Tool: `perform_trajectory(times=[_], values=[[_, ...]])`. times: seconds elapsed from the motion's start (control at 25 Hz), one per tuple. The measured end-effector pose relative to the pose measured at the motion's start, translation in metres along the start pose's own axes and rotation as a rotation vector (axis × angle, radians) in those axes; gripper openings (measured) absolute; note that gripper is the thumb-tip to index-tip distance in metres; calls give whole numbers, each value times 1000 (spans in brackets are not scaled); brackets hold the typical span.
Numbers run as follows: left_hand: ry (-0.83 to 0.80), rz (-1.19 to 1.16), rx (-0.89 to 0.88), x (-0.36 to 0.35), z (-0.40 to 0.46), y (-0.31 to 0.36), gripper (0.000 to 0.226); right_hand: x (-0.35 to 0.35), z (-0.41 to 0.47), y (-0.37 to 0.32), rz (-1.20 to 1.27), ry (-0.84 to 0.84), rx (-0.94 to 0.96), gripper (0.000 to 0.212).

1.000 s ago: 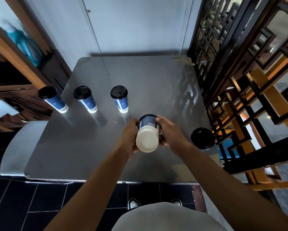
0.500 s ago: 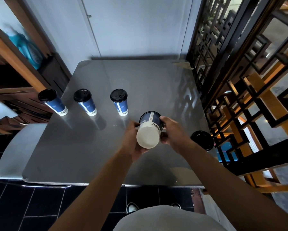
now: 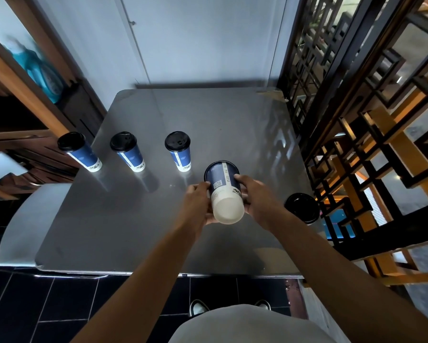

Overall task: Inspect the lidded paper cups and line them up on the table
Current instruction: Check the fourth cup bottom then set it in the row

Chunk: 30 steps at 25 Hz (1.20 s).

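Paper cup, lidded, held (image 3: 223, 189): navy-blue wall with a white seam strip, a small printed code patch and a white band at the base; tipped so its plain white bottom faces the camera and its black lid points away toward the table. Raised above the steel table (image 3: 123, 226), right of centre. Left hand (image 3: 195, 206) wraps the cup's left side, fingers curled under the base; right hand (image 3: 257, 201) clasps the right side, thumb laid across the blue wall.

Lined-up cups, three, upright on the table's left half, spaced apart in a row: left cup (image 3: 80, 152), middle cup (image 3: 128, 152), right cup (image 3: 179, 152). Each with black sip lid, blue wall, white foot.

Fifth cup (image 3: 302, 207), at the table's right edge, only its black lid showing.
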<state>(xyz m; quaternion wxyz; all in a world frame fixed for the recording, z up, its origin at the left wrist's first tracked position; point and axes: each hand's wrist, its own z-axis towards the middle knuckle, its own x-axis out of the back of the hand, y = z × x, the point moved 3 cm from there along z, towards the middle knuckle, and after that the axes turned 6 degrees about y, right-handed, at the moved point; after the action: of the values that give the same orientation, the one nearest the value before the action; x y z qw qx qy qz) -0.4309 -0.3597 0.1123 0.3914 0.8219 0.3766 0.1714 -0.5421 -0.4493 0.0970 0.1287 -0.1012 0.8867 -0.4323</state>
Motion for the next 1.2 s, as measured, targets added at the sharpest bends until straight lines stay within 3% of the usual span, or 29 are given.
perform_trajectory(times=[0.24, 0.4, 0.56, 0.64, 0.84, 1.0, 1.2], values=[[-10, 61, -20, 8, 8, 2, 21, -2, 6, 10, 103, -22, -90, 16], [-27, 146, -23, 16, 19, 0, 23, -4, 11, 16, -75, -65, -49, 25], [-179, 302, -193, 31, 41, -9, 27, -1, 19, 30, -344, -134, 41, 32], [-236, 378, -239, 40, 52, -13, 39, 0, 26, 36, -408, -98, 96, 43], [-168, 333, -318, 34, 83, -27, 67, -2, 31, 46, -535, 79, 201, 56], [-179, 364, -397, 14, 112, -25, 62, -4, 57, 35, -652, 180, 265, 53], [-124, 354, -421, -31, 175, 7, 60, -7, 124, -17, -716, 165, 290, 66]])
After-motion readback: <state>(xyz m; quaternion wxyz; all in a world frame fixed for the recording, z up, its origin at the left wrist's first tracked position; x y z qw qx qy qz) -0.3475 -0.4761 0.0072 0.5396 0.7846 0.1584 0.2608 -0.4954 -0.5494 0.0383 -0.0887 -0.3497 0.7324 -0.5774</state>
